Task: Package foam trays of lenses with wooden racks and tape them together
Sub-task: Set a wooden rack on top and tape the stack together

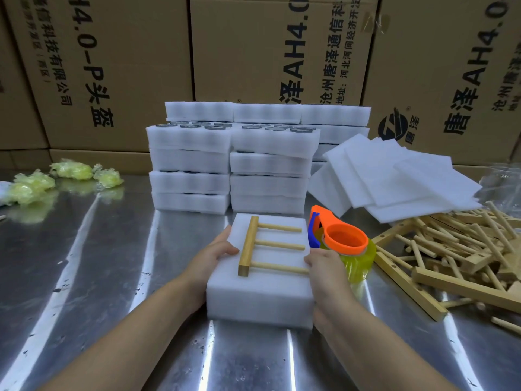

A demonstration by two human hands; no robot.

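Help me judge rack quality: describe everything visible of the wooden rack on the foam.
The wooden rack is pale bare wood: a squared bar with three round dowels jutting right, comb-like. It lies flat atop the white foam stack. The left hand has its thumb beside the bar; the right hand rests its thumb at the nearest dowel's tip.
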